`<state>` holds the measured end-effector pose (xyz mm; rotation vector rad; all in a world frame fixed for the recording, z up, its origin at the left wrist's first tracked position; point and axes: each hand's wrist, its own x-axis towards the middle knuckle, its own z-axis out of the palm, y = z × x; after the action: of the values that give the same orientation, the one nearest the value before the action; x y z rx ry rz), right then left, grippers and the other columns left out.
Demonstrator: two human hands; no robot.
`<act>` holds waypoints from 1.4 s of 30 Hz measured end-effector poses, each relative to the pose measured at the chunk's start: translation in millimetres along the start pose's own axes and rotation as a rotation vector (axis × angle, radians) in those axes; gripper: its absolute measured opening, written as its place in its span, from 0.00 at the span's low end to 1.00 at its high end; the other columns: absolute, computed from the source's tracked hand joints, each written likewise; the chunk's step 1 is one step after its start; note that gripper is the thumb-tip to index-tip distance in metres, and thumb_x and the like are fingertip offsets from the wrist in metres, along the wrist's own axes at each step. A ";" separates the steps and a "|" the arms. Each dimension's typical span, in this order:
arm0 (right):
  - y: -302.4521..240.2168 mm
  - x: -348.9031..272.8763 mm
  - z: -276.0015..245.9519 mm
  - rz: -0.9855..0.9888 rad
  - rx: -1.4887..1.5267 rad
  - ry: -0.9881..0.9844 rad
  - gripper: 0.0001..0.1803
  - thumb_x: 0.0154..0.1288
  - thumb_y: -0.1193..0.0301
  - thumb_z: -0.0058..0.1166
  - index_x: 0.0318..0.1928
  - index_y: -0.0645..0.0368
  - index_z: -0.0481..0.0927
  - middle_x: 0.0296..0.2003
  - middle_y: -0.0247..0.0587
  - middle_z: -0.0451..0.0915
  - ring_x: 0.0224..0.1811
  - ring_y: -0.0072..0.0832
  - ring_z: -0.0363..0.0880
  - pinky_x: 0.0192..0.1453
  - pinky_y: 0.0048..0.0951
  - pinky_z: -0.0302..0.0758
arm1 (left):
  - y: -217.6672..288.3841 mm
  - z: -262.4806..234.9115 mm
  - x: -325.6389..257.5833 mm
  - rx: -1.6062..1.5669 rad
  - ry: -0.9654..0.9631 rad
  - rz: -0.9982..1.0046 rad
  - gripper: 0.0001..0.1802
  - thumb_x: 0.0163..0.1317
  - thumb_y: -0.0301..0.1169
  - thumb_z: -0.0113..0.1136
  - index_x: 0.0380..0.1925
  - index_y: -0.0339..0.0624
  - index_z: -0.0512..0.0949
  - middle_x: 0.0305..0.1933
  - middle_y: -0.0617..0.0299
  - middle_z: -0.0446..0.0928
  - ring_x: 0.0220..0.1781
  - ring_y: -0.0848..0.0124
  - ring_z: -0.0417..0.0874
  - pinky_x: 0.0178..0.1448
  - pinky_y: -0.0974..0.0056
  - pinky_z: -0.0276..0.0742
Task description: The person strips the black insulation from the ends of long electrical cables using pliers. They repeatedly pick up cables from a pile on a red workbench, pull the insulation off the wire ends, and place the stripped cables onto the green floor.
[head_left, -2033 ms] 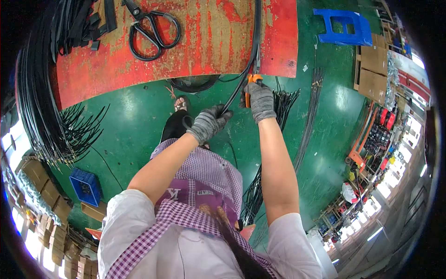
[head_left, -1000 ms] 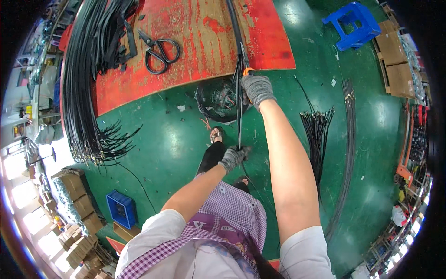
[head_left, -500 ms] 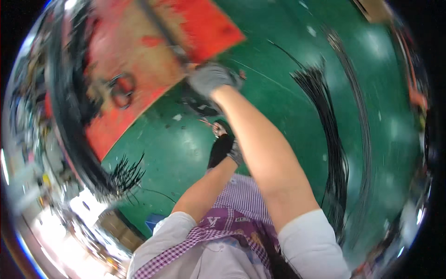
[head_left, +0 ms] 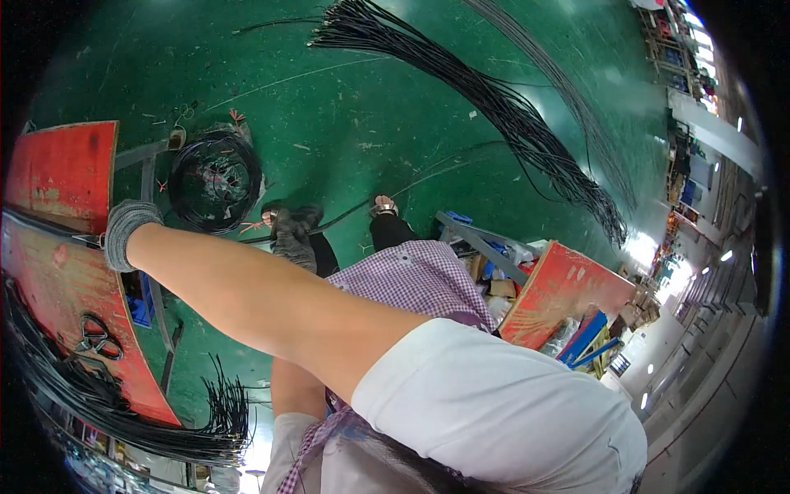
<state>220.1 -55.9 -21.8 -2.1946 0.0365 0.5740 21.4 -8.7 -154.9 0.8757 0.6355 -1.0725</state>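
My right arm reaches across to the far left, where my right hand [head_left: 130,234] in a grey knit glove is closed at the end of a black cable bundle [head_left: 51,228]. The bundle lies across a worn red board tabletop [head_left: 62,276]; a small metallic piece shows beside the glove, too small to name. My left hand [head_left: 294,237], in a darker grey glove, is lower, in front of my legs. It appears closed around a thin black cable [head_left: 350,214] that runs out on both sides. My left forearm is partly hidden under the right arm.
Black-handled scissors [head_left: 99,336] and a thick bundle of black cables [head_left: 123,420] lie on the tabletop. A coil of black cable [head_left: 216,179] rests on the green floor. Long black cables [head_left: 494,99] stretch across the floor. At right stands another red board [head_left: 553,296].
The view has swung, so the red tabletop and my right hand now appear farther left. My right hand stays at the cable bundle's end. The floor coil and a second red board have come into view.
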 end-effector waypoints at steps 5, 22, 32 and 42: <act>-5.2 -11.2 -6.5 -0.038 -0.073 0.010 0.15 0.44 0.65 0.44 0.33 0.53 0.79 0.32 0.45 0.77 0.33 0.38 0.76 0.32 0.39 0.72 | -2.3 3.5 -5.2 0.025 0.027 0.015 0.15 0.59 0.34 0.37 0.42 0.40 0.68 0.40 0.55 0.71 0.38 0.63 0.73 0.42 0.61 0.67; -6.1 3.5 -10.4 -0.380 -0.686 -0.069 0.11 0.46 0.74 0.45 0.32 0.60 0.77 0.31 0.51 0.76 0.36 0.42 0.75 0.38 0.38 0.73 | -79.8 23.4 -21.2 0.018 0.178 0.103 0.13 0.58 0.30 0.40 0.43 0.41 0.67 0.36 0.58 0.72 0.34 0.67 0.73 0.35 0.65 0.68; 7.8 17.9 0.4 -0.152 -0.318 -0.024 0.17 0.53 0.64 0.32 0.30 0.60 0.74 0.31 0.53 0.74 0.35 0.44 0.73 0.39 0.41 0.68 | 7.4 8.4 -35.2 -0.018 0.361 0.458 0.13 0.57 0.28 0.42 0.43 0.42 0.67 0.34 0.60 0.72 0.32 0.69 0.73 0.31 0.67 0.69; 2.8 11.6 -7.9 -0.298 -0.491 -0.052 0.18 0.57 0.64 0.33 0.33 0.60 0.76 0.33 0.51 0.75 0.37 0.42 0.74 0.42 0.37 0.70 | -86.8 37.3 -2.7 -0.212 -0.123 0.050 0.13 0.57 0.28 0.42 0.44 0.42 0.66 0.34 0.59 0.72 0.33 0.69 0.73 0.31 0.68 0.69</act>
<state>232.9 -61.6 -24.5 -2.5875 -0.4994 0.5066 -59.2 -57.7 -158.9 0.6340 0.6090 -0.9860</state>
